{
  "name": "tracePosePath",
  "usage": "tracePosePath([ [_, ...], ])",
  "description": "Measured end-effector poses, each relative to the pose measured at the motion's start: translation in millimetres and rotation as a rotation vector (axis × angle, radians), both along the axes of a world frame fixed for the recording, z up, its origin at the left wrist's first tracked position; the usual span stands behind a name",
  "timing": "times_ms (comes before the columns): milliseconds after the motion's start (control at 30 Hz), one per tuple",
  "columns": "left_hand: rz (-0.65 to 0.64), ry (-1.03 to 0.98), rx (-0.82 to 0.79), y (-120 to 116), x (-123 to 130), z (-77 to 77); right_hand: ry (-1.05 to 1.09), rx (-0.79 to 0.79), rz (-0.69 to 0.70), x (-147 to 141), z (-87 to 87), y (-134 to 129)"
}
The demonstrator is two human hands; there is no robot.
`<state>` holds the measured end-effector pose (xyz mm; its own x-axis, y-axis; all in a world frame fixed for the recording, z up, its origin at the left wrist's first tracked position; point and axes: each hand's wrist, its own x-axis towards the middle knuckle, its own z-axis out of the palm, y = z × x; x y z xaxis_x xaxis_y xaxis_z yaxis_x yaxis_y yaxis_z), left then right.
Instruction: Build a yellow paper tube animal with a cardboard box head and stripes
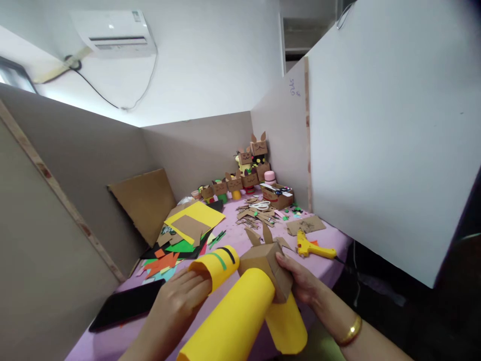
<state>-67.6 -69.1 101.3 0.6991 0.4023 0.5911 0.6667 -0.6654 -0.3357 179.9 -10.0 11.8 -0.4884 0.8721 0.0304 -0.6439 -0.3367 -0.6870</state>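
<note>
My right hand (pixel 300 276) grips a small brown cardboard box (pixel 259 258) with two pointed cardboard ears, thumb on its side edge. My left hand (pixel 184 293) has its fingers inside a short yellow paper tube (pixel 220 265) marked with a black and a green strip; the fingertips are hidden in it. This tube's far end meets or nearly meets the box's left side. A longer yellow paper tube (pixel 233 321) runs from the box's front toward me. Another yellow paper tube (pixel 286 326) hangs beneath the box. I cannot tell how the tubes are joined to the box.
A yellow glue gun (pixel 311 247) lies at the right near a cardboard piece (pixel 306 225). Cardboard scraps with white scissors (pixel 260 205) lie farther back, before several box-headed figures (pixel 235 183). Coloured paper (pixel 195 218) and a black tablet (pixel 126 306) are at left. Partitions (pixel 195 150) enclose the table.
</note>
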Motion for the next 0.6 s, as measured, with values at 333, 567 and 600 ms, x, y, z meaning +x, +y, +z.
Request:
tracePosePath([
  [333,-0.043,0.065,-0.003,-6.0,-2.0,-8.1,0.011,-0.014,-0.012,2.7,-3.1,0.4],
  [567,-0.079,-0.018,0.067,-4.5,-3.1,16.0,0.029,-0.006,0.014,-3.6,-2.9,2.7],
  [600,-0.100,0.013,0.032,-4.8,2.4,22.7,0.029,-0.005,0.019,-4.4,-2.1,2.8],
])
